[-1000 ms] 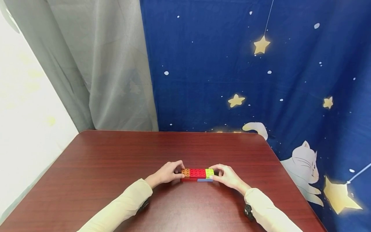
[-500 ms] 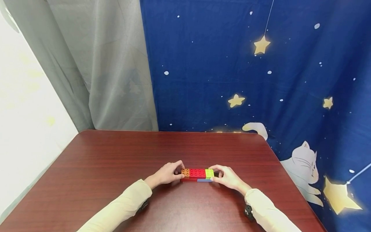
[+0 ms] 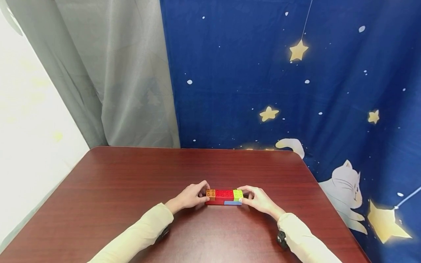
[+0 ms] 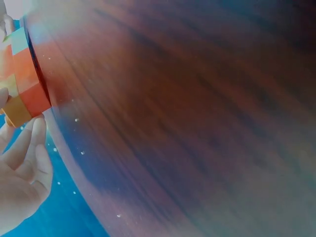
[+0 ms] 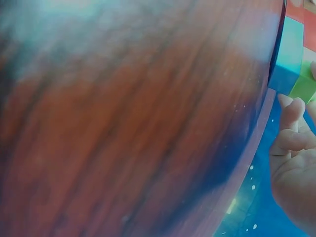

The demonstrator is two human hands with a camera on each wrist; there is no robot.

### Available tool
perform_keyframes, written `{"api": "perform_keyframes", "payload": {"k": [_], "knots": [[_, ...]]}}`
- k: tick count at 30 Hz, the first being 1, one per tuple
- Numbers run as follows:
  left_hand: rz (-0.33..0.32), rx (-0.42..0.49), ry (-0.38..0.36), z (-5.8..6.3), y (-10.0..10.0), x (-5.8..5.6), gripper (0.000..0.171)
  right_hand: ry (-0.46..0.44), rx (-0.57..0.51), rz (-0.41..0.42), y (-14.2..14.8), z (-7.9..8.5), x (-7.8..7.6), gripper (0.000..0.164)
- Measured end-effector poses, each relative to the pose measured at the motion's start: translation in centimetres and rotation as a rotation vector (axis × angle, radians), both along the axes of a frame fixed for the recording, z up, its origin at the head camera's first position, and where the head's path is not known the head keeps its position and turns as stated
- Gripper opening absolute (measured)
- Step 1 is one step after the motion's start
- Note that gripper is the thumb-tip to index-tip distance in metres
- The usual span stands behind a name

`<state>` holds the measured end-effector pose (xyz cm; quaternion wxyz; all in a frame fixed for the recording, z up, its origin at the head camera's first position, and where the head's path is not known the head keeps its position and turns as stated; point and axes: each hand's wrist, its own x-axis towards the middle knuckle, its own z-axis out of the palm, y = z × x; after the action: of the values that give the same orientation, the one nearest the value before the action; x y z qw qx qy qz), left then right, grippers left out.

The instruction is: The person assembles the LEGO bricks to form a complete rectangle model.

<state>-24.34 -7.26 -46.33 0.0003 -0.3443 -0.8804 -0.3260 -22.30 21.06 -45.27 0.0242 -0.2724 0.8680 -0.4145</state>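
In the head view, a two-layer row of toy building bricks sits between both hands. Its upper layer has an orange brick (image 3: 211, 194) at the left, a longer red brick (image 3: 224, 195) in the middle and a lime-green brick (image 3: 238, 195) at the right. Below them lie another red brick (image 4: 32, 89) and a blue brick (image 3: 232, 202). My left hand (image 3: 189, 196) pinches the orange end between thumb and fingers. My right hand (image 3: 260, 199) pinches the lime-green end likewise. Both wrist views show the bricks only at their edges, partly cut off.
The bricks are over a dark red-brown wooden table (image 3: 148, 171). Behind it hang a grey curtain (image 3: 138, 91) and a blue curtain (image 3: 230, 73) printed with stars and a cat. A white surface (image 3: 33, 128) borders the table's left side.
Both hands keep their grip on the brick row's ends. The row's studded top has shifted slightly up in the head view, and more of its front face shows now.
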Motion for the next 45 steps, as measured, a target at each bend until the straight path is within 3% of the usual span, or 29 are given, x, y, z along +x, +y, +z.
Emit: {"api": "perform_keyframes", "payload": {"k": [6,12,18,27,32,35,40,45], "knots": [[0.052,-0.006,0.013,-0.2,0.1,-0.3,0.025,0.026,0.027,-0.060,0.5,-2.2,-1.5,0.041],[0.078,0.019,-0.004,-0.4,0.2,-0.6,0.023,0.091,0.006,-0.046,0.6,-2.7,-1.8,0.047],[0.117,0.024,-0.025,-0.4,0.4,-0.8,0.023,0.079,0.068,-0.013,0.7,-2.8,-1.9,0.062],[0.151,0.108,-0.192,-0.2,0.4,-0.9,0.030,0.063,0.071,-0.017,0.5,-2.9,-2.2,0.057],[0.096,0.117,-0.257,-0.4,0.1,-1.0,0.050,0.023,0.064,-0.016,0.5,-2.9,-2.3,0.055],[0.055,0.133,-0.230,-0.6,0.0,-1.0,0.052,-0.018,0.029,-0.006,0.3,-2.0,-1.8,0.054],[0.055,0.143,-0.171,-0.8,0.0,-1.0,0.045,-0.105,-0.017,-0.008,-0.3,0.1,-0.9,0.052],[0.075,0.139,-0.180,-1.0,-0.1,-1.4,0.041,-0.171,-0.049,-0.048,0.5,-1.8,-2.2,0.054]]}}
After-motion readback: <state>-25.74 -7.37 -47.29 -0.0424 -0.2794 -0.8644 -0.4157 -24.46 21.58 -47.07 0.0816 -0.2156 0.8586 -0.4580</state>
